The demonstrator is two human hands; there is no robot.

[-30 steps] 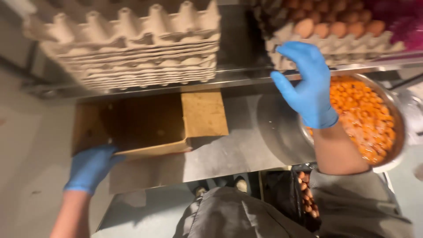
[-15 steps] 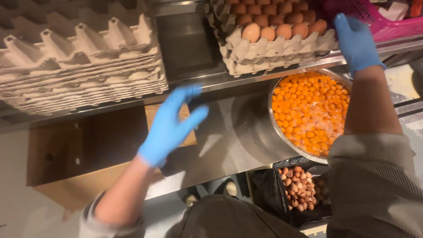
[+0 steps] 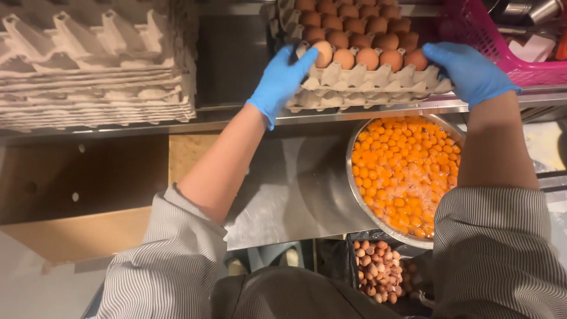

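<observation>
With the left hand [image 3: 280, 80] and right hand [image 3: 469, 71] each closing its grip on opposite ends of the egg tray [image 3: 369, 80] on the shelf [image 3: 236, 112] above the bowl of yolks [image 3: 404, 174], support both ends evenly and keep the tray level.

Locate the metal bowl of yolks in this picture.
The bowl sits right of centre on the steel counter, just below the egg tray, beside the right forearm.

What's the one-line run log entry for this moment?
left hand on egg tray | right hand on tray | bowl of yolks below
</observation>
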